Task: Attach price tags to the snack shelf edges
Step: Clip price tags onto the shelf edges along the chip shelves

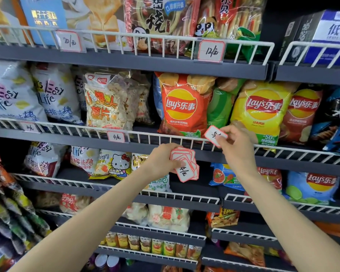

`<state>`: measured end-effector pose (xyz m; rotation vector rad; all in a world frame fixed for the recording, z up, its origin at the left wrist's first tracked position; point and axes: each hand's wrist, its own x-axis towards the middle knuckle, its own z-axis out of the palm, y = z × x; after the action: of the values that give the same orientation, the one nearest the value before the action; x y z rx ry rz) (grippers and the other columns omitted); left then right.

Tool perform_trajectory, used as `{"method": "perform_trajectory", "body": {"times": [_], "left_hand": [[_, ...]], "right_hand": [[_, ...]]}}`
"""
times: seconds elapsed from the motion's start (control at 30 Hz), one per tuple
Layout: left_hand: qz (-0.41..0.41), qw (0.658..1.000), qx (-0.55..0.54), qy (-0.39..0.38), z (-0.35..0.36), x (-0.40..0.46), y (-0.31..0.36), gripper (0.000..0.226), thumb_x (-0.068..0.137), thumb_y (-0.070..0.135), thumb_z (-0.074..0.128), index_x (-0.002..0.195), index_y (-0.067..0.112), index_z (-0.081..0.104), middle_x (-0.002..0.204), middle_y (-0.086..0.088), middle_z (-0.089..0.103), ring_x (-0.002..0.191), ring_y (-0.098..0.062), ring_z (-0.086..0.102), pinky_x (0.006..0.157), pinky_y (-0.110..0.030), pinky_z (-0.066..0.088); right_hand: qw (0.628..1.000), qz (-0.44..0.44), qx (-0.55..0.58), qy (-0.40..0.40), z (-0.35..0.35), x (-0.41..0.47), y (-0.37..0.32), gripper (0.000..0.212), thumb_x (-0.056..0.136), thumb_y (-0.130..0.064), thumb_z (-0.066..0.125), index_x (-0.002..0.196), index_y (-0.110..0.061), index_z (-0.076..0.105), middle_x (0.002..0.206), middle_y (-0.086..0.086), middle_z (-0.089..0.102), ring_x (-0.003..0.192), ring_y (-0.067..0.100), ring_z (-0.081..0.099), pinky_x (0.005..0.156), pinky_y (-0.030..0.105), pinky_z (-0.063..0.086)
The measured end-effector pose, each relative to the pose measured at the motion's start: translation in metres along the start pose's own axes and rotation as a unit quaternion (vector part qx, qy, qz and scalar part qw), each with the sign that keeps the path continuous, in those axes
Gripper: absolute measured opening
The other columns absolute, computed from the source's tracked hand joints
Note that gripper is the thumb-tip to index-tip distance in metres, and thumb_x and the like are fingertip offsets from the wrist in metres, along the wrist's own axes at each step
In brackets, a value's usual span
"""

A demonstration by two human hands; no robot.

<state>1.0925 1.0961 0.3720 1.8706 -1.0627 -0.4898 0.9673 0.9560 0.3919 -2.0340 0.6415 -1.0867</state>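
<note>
Left hand's [163,160] "4" tags [185,166]; Lay's bags [182,107] beyond

A shop's snack aisle is showing itself here: grey shelves [126,63] with white wire rails [145,135] are running behind both hands, crisp bags [182,107] are crowding above them, and handwritten price tags [211,51] are hanging on the rails overhead.

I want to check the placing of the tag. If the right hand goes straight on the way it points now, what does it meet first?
Probably the white wire rail of the chip shelf: the right hand holds its tag up against it, below the red Lay's bag. Depth is unclear.
</note>
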Motion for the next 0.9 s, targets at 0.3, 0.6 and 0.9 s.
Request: {"method": "perform_trajectory", "body": {"times": [0.3, 0.6, 0.9], "left_hand": [[0.037, 0.994, -0.055, -0.083, 0.047, 0.02, 0.035, 0.043, 0.083, -0.003, 0.064, 0.124, 0.0, 0.051, 0.097, -0.01, 0.064, 0.09, -0.024, 0.065, 0.079, -0.043, 0.057], [0.013, 0.992, -0.091, -0.09, 0.092, 0.029, 0.057, 0.074, 0.084, -0.001, 0.063, 0.145, 0.0, 0.022, 0.106, -0.016, 0.065, 0.096, -0.027, 0.065, 0.082, -0.042, 0.056], [-0.013, 0.993, -0.114, -0.034, 0.117, 0.024, 0.062, 0.082, 0.084, 0.003, 0.065, 0.148, 0.006, 0.013, 0.107, -0.018, 0.067, 0.1, -0.035, 0.065, 0.087, -0.047, 0.054]], "right_hand": [[0.992, -0.059, -0.109, 0.037, -0.042, 0.013, 0.028, 0.01, 0.093, -0.011, 0.053, 0.089, -0.014, 0.062, 0.08, 0.003, 0.063, 0.058, 0.004, 0.05, 0.053, 0.018, 0.034], [0.981, -0.099, -0.165, -0.001, -0.088, 0.017, 0.051, 0.015, 0.091, -0.01, 0.058, 0.097, -0.008, 0.071, 0.086, 0.004, 0.069, 0.063, 0.002, 0.049, 0.059, 0.001, 0.034], [0.971, -0.149, -0.185, -0.036, -0.095, 0.028, 0.067, 0.015, 0.09, -0.021, 0.059, 0.1, -0.023, 0.071, 0.086, 0.002, 0.073, 0.078, 0.022, 0.066, 0.066, 0.042, 0.052]]}}
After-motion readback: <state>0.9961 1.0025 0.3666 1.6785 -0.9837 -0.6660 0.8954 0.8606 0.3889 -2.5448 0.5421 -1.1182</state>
